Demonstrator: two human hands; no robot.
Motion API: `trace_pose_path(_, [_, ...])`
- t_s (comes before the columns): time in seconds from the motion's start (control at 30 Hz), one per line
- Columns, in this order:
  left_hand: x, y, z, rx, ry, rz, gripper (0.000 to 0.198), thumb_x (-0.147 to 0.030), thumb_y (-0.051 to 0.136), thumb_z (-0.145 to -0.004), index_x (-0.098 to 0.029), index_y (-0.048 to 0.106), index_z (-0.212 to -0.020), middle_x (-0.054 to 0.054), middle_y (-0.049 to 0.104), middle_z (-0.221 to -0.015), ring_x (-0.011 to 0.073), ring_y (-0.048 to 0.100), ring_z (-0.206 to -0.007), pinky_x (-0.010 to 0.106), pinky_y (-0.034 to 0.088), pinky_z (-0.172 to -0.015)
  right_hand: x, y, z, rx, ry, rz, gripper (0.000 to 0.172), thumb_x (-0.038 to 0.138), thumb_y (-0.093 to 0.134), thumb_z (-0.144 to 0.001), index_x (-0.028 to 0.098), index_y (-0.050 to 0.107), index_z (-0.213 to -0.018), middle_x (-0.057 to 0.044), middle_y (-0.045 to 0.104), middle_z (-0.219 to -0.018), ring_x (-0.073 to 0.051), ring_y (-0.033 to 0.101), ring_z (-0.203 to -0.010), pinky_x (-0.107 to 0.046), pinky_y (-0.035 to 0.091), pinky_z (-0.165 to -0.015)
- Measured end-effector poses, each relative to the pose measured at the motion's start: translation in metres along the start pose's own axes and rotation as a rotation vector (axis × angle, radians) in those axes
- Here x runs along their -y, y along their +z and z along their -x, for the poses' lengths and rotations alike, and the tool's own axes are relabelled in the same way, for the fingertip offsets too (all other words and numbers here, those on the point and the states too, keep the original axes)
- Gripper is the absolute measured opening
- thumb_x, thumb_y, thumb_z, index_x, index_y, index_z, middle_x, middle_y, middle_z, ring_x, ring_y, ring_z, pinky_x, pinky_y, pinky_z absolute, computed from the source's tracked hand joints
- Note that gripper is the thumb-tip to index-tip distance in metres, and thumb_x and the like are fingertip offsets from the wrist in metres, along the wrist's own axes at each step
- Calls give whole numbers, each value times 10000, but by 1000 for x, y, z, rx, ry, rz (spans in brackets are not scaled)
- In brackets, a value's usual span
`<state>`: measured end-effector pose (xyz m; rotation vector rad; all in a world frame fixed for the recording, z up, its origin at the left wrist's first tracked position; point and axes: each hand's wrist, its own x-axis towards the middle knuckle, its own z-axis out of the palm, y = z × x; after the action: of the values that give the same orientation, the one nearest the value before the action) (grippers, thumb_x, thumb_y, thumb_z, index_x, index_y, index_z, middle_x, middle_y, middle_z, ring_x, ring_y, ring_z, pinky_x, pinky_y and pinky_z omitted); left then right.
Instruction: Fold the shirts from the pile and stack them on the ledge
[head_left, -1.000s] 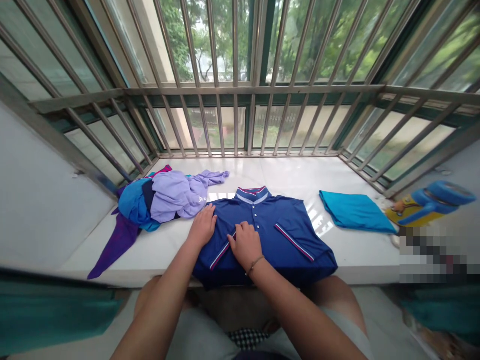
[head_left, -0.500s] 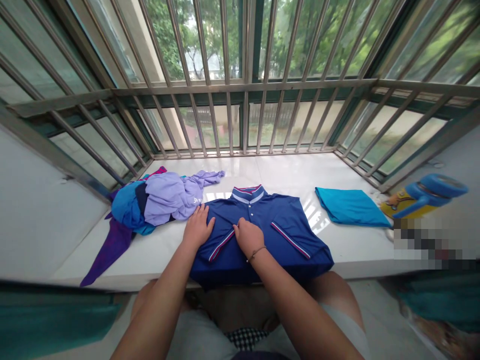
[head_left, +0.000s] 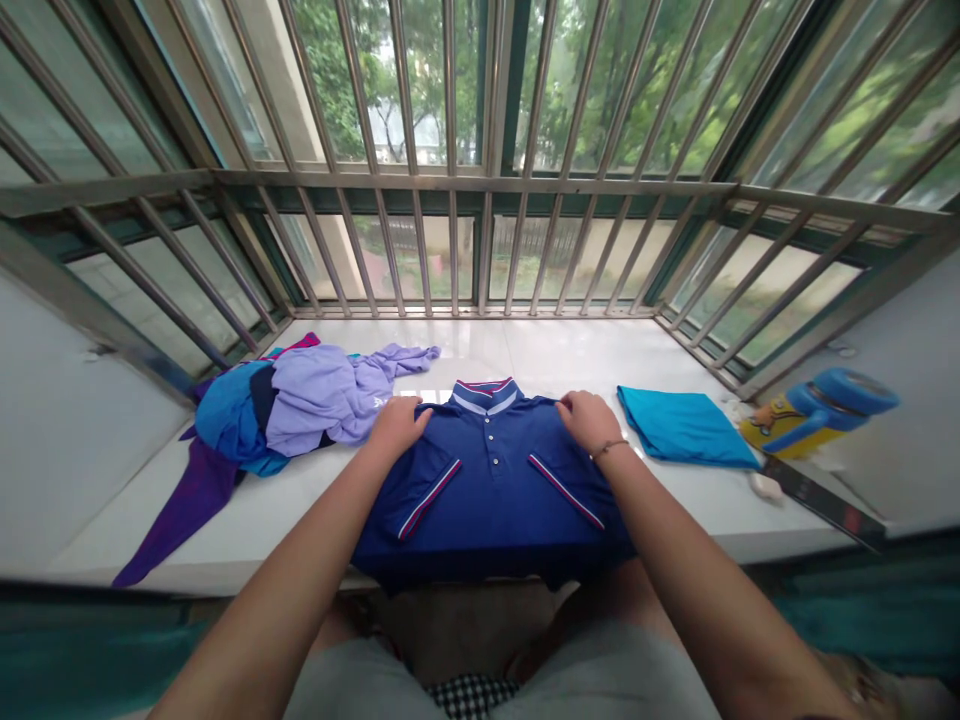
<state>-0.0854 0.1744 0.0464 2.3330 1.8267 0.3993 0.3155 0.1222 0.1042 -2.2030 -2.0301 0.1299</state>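
navy polo shirt (head_left: 495, 490): flat on surface (head_left: 675, 510), mostly below the fingers (head_left: 577, 403), collar between them | left hand (head_left: 397, 425), right hand (head_left: 589, 418): bent on each shoulder, can't tell if gripping

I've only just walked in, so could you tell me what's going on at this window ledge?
A person has both hands on a navy polo shirt lying flat on the white window ledge, the left hand near one shoulder, the right hand near the other. A crumpled heap of clothes lies to the left, and a folded teal garment to the right.
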Motion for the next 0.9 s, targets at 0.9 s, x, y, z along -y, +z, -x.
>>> trace_pose_path(0.9, [17,-48,-6,348,366,59,365,-228,630,-889,-234,768,-1227,95,774,-1291,278,697,-1244,367,502,-1130,-39,-7,-22,201,-374,-72,313,361,574,-1078,202,826,-1175,-137,775,-1258,-264,679,-1233,-367,466,-1139])
